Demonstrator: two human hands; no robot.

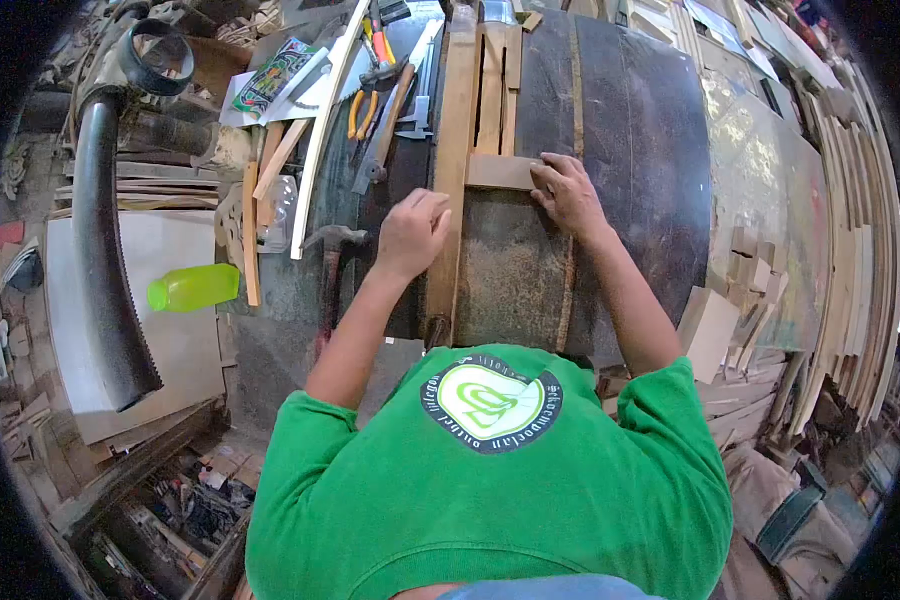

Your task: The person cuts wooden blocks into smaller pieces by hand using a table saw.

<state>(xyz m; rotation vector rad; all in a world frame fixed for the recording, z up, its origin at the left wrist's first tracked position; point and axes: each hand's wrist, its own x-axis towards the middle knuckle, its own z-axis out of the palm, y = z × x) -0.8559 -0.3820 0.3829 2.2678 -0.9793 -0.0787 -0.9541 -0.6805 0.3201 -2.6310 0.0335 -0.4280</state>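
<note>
My right hand (pixel 567 193) grips the right end of a short wooden block (pixel 500 172), thumb and fingers bent around it. That block lies crosswise, its left end against a long wooden strip (pixel 451 190) running away from me along the bench. Beyond it lie several narrow wooden slats (pixel 490 90), side by side. My left hand (pixel 413 232) is closed with curled fingers, its fingertips at the left edge of the long strip. What those fingers hold, if anything, is hidden. Near my left forearm lies a hammer (pixel 332 250).
Left on the dark bench (pixel 640 140) are orange-handled pliers (pixel 364 112), another hammer (pixel 385 130), a caliper (pixel 422 108) and a long pale strip (pixel 315 140). A green bottle (pixel 194 287) lies farther left, near a large saw (pixel 110 250). Wooden offcuts (pixel 708 330) sit right.
</note>
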